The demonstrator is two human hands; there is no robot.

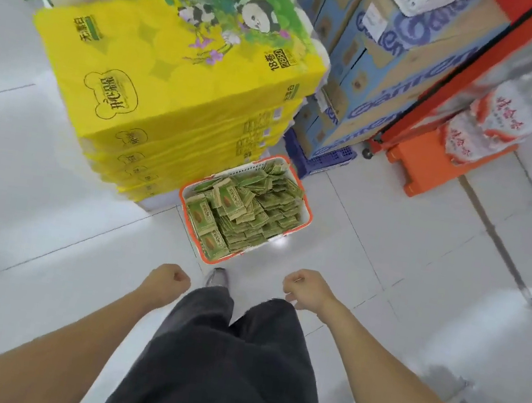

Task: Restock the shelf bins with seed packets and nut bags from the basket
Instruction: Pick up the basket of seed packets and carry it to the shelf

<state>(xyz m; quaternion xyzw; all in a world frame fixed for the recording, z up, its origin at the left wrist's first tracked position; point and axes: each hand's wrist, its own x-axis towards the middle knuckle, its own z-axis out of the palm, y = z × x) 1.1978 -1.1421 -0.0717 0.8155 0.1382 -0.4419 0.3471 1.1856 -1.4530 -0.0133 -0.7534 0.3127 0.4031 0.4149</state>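
A white basket with an orange rim (306, 215) stands on the tiled floor just ahead of my feet. It is heaped with several small green packets (246, 208). My left hand (170, 278) hangs below and left of the basket, curled into a fist with nothing in it. My right hand (302, 286) hangs below and right of the basket, fingers also curled and empty. Neither hand touches the basket. No shelf bins are in view.
A tall stack of yellow tissue packs (171, 83) stands against the basket's left side. Blue-printed cardboard boxes (380, 73) on a blue crate lie behind it. An orange-red rack (429, 163) with wrapped packs is at the right. My dark trousers and one shoe (217, 277) show below.
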